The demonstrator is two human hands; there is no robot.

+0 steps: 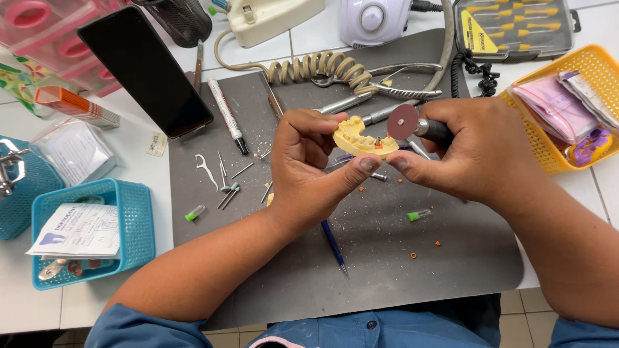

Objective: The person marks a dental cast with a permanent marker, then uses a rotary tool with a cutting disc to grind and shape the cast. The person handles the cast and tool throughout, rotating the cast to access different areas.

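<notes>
My left hand (308,169) grips a yellow plaster dental model (361,138) between fingers and thumb, held above a dark grey work mat (361,258). My right hand (480,151) holds a rotary handpiece (433,129) with a round reddish cutting disc (403,121) at its tip. The disc sits just above the right end of the model, where a small orange piece shows. The two thumbs touch below the model.
On the mat lie small burs (227,187), a white pen (227,116), a blue pen (334,246), pliers (393,80) and orange bits. A phone (145,71) leans at back left. Blue baskets (132,212) stand left, a yellow basket (548,154) right, a coiled cord (316,64) behind.
</notes>
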